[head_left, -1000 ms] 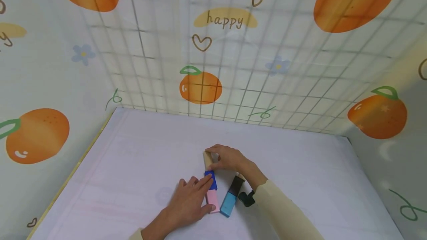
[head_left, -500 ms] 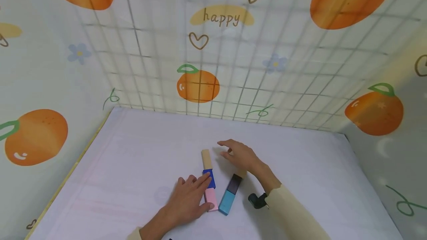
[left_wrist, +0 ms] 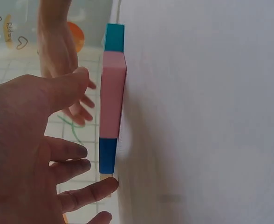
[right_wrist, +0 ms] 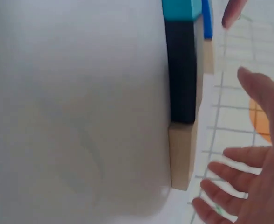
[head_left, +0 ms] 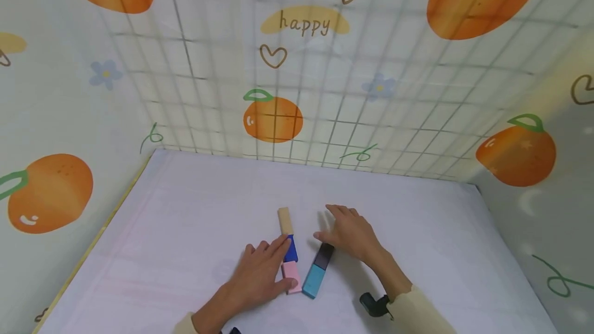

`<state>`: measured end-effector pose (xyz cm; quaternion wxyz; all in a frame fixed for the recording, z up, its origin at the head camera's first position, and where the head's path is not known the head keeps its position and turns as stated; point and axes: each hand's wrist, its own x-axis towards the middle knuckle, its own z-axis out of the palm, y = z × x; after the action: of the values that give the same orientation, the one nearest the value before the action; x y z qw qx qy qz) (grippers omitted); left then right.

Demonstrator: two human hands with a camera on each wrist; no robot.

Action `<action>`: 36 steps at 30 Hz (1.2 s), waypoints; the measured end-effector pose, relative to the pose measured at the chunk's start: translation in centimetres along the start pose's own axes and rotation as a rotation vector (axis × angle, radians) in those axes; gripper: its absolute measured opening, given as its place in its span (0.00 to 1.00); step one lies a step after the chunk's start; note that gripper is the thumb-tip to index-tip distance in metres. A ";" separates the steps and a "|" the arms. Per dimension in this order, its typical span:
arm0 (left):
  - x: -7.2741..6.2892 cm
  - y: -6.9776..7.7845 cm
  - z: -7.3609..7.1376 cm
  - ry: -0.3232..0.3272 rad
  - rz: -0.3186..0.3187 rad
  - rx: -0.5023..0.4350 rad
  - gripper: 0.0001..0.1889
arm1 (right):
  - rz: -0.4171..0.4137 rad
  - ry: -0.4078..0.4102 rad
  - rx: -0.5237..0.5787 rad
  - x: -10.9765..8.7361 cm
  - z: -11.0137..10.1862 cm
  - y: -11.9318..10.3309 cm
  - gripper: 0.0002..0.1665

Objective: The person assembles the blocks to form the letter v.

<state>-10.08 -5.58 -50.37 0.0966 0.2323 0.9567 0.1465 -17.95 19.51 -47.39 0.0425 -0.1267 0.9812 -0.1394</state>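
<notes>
Two rows of small blocks lie end to end on the white tabletop. From far to near, the left row has a plain wood block [head_left: 285,220], a blue block [head_left: 291,252] and a pink block [head_left: 291,275]. My left hand [head_left: 257,278] rests on this row with extended fingers, fingertips at the blue block and thumb at the pink one. The right row holds a light blue block [head_left: 313,281], a black block [head_left: 324,255] and another wood block [right_wrist: 181,156], which my right hand hides in the head view. Over that far end, my right hand [head_left: 355,233] hovers with spread fingers.
White cloth [head_left: 195,200] covers the table. Upright panels printed with oranges [head_left: 274,119] close off the back and both sides. A dark wrist-camera mount [head_left: 373,305] sticks out by the right sleeve, low over the table.
My right hand has let go of the wood block at the left row's far end and moved right, over the other row, its fingers spreading. The left hand stays on its row.
</notes>
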 end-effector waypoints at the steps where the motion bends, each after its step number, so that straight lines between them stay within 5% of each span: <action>1: 0.1 -0.1 0.0 0.002 0.000 -0.005 0.48 | 0.009 -0.005 -0.007 -0.4 0.1 0.0 0.55; 12: 1.3 -1.0 -0.6 0.039 0.028 0.015 0.50 | -0.026 -0.084 -0.021 -4.7 1.0 -0.6 0.77; 21: 2.1 -1.4 -0.4 0.033 0.060 0.027 0.47 | -0.014 -0.122 0.012 -6.1 1.6 -1.3 0.78; 36: 2.2 -1.2 -0.3 0.009 0.018 0.043 0.48 | -0.035 -0.101 -0.009 -6.6 1.9 -2.0 0.77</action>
<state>-12.53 -5.64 -50.74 0.0860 0.2422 0.9579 0.1277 -10.84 18.87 -48.37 0.0891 -0.1507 0.9761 -0.1289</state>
